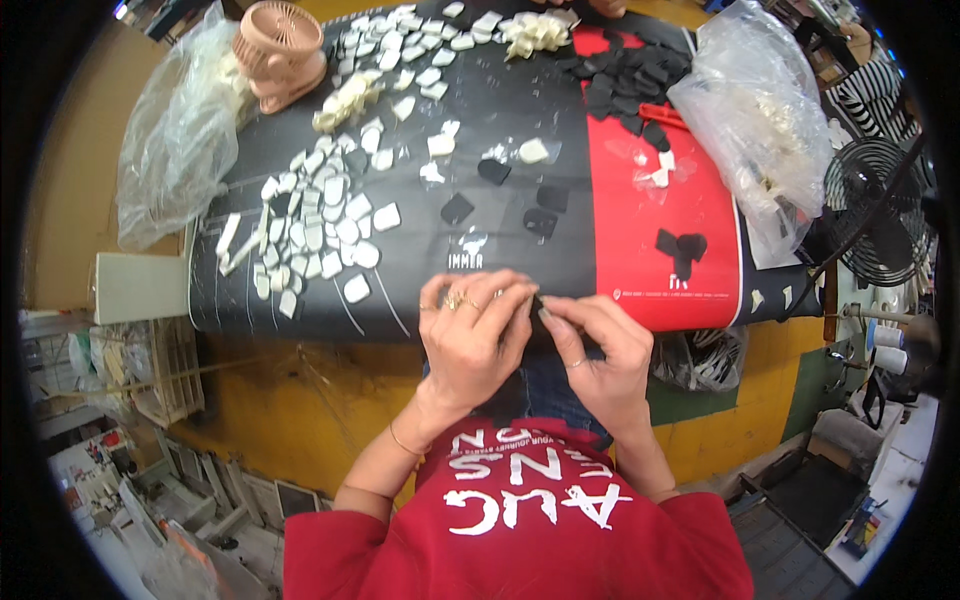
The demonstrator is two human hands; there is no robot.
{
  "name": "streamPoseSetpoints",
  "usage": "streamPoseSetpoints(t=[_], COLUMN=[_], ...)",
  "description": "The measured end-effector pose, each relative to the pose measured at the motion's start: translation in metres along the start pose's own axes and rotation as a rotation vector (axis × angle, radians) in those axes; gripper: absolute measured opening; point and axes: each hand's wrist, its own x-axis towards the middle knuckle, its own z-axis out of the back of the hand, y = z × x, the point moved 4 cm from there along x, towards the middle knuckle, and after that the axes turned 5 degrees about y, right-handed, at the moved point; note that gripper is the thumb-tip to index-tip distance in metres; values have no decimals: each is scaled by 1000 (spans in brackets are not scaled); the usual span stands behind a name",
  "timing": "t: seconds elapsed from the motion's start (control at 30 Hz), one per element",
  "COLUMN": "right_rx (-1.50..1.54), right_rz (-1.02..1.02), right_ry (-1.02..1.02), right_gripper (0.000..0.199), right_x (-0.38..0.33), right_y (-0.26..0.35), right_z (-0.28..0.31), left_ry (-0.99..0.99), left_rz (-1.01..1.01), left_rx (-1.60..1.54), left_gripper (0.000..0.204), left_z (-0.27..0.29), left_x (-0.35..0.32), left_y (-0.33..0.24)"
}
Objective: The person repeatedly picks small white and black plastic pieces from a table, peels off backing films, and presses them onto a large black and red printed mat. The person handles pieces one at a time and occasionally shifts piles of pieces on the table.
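At the mat's near edge, a small dark piece (539,301) sits between the fingertips of the 2 hands, probably a black patch, though the fingers cover most of it. The left hand (470,328) has its fingers bent and the tips pinched together on the piece; the right hand (608,345) closes thumb and forefinger on its other side. Beyond them on the black mat (405,245) lie 4 black patches (457,208), 2 of them close together. To the left spreads a loose heap of white patches (333,205). On the red strip (625,245) at right is a small black cluster (684,248); farther off, a black heap (635,78) lies near a red tool (662,116). Clear bags flank the mat, 1 at left (175,155) beside a pink fan (283,50), 1 at right (755,110), near a dark fan (868,210).
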Motion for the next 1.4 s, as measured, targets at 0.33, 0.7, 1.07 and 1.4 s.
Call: streamPoseSetpoints(t=[0.33, 0.7, 1.07, 1.4], right_rx=[124, 553, 497, 42], right_rz=[75, -404, -384, -250], right_ry=[223, -143, -117, 64], right_gripper=[17, 35, 32, 13], right_x=[2, 1, -6, 21], right_y=[27, -51, -38, -53], right_z=[-19, -1, -22, -10], left_ry=[-160, -304, 157, 293], left_rz=[194, 549, 352, 181], left_rx=[345, 76, -637, -264], left_gripper=[15, 33, 11, 13], left_z=[33, 66, -17, -23], left_x=[-17, -73, -7, 6], left_y=[67, 101, 21, 37])
